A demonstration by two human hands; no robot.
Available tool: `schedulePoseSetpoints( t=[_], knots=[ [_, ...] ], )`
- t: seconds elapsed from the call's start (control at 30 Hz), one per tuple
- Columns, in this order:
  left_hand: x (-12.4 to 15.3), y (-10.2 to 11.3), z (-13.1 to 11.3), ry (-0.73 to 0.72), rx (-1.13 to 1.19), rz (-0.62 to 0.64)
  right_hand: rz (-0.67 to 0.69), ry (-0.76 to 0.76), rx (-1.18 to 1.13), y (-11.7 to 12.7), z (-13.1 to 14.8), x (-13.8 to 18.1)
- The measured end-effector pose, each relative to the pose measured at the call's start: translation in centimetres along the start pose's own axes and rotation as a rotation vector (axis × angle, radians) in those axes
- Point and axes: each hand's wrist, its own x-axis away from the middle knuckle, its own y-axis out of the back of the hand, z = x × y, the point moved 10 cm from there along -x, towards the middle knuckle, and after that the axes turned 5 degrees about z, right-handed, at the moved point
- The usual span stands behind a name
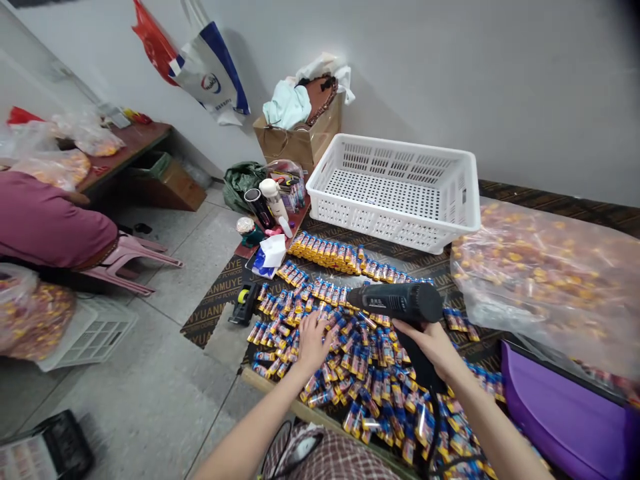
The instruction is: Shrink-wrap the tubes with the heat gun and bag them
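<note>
Across the dark plywood sheet, printed with pale capitals where "ANMUYE" and "PLYWOOD" can be read, small clear tubes with blue and yellow ends lie in a loose heap before the seated person, with tidier rows behind. The left hand rests palm down on the heap, fingers loosely spread; whether they pinch a tube I can't tell. The right hand is wrapped round the handle of a black hot-air gun, its nozzle pointing left over the tubes, its side label too small to read. Behind, a white plastic crate shows its perforated floor. A clear bag to its right is full of orange-yellow pieces. Past the crate, a cardboard box holds pale cloth and something brown. On the wall hangs a white-and-blue tote bag, its round logo lettered, perhaps, "makh".
</note>
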Motion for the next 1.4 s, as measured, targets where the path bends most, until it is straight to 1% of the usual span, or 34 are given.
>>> schedulePoseSetpoints(
  t=[0.07, 0.13, 0.23, 0.3, 0.37, 0.43, 0.53, 0.63, 0.7, 0.73, 0.8, 0.9, 1.0, 1.1, 1.2, 1.27, 1.33, 1.4],
  knots=[
    [-1.9, 1.7, 3.1, 0.106, -0.013, -0.026, 0.034, 0.027, 0.004, -1.2, 0.6, -0.4],
    [-4.3, 2.7, 6.6, 0.239, -0.057, 0.010, 0.057, 0.027, 0.015, -2.3, 1.0, -0.7],
    [-7.3, 3.4, 10.9, 0.417, -0.143, 0.093, 0.067, 0.009, 0.039, -3.9, 1.5, -1.2],
    [-8.7, 3.4, 12.5, 0.477, -0.175, 0.114, 0.067, 0.014, 0.040, -4.6, 2.0, -1.3],
    [-9.4, 2.8, 13.3, 0.502, -0.196, 0.137, 0.076, 0.032, 0.046, -5.0, 2.6, -1.0],
    [-9.7, 2.1, 13.6, 0.508, -0.220, 0.157, 0.081, 0.047, 0.074, -4.7, 3.0, -0.4],
    [-9.8, 1.2, 13.6, 0.504, -0.241, 0.172, 0.032, 0.005, 0.113, -2.4, 2.0, 0.6],
    [-9.6, 0.6, 13.6, 0.487, -0.235, 0.196, -0.073, -0.084, 0.117, 1.1, -0.1, 1.5],
    [-9.5, 0.5, 13.7, 0.474, -0.226, 0.209, -0.142, -0.086, 0.106, 2.9, -0.8, 1.8],
    [-9.5, 0.5, 13.8, 0.469, -0.221, 0.213, -0.168, -0.078, 0.100, 3.4, -0.9, 1.8],
    [-9.3, 0.5, 13.9, 0.460, -0.212, 0.218, -0.184, -0.084, 0.087, 3.3, -1.0, 1.8],
    [-9.0, 0.7, 13.9, 0.453, -0.191, 0.220, -0.153, -0.091, 0.052, 1.1, -0.2, 1.3],
    [-8.2, 1.4, 13.7, 0.452, -0.157, 0.204, -0.096, -0.017, 0.010, -2.4, 1.5, 0.5],
    [-6.9, 2.6, 13.6, 0.439, -0.128, 0.162, -0.007, 0.025, 0.004, -6.0, 2.3, -0.5],
    [-5.1, 4.7, 13.9, 0.428, -0.067, 0.035, 0.072, 0.032, 0.025, -8.6, 2.3, -1.3],
    [-3.7, 6.1, 14.6, 0.437, 0.006, -0.068, 0.121, 0.042, 0.041, -10.1, 2.6, -1.7],
    [-2.2, 6.9, 15.7, 0.463, 0.070, -0.136, 0.154, 0.059, 0.056, -11.3, 3.0, -2.0],
    [-0.9, 7.3, 16.7, 0.484, 0.111, -0.185, 0.150, 0.088, 0.071, -12.2, 3.6, -2.5]
  ],
)
